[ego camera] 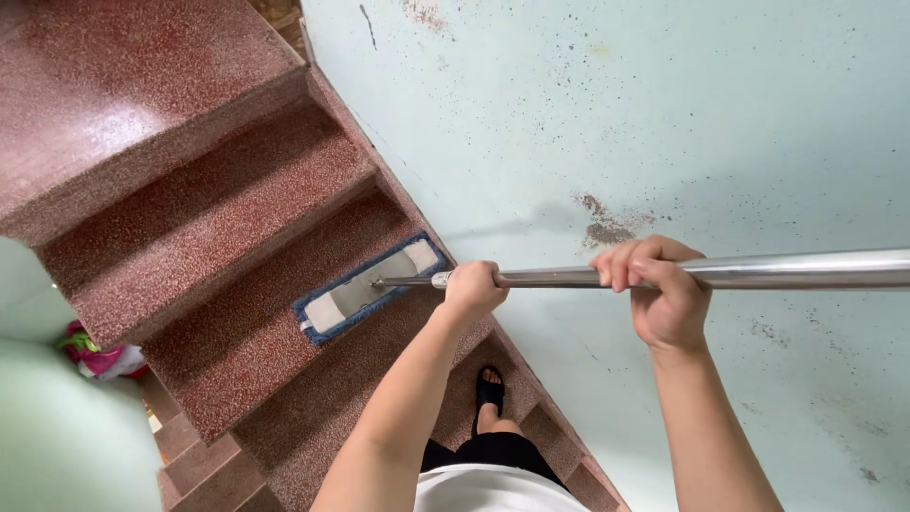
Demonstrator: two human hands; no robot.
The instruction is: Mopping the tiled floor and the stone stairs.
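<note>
Left of the mop head (370, 289), bare red speckled stair treads (218, 218) running up toward a landing, room open along each step; a pink and green bundle (95, 356) lower left, well apart. Flat mop head lying on a tread, blue-edged, slanted, its right end close beside the pale green wall (616, 114). Metal handle (664, 275) stretching rightward, nearly level. Left hand (471, 287) wrapped around the handle near the head; right hand (664, 294) closed around it farther right. Sandalled foot (488, 393) below.

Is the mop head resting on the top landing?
No, the mop head lies flat on a lower red stair step, below the landing.
</note>
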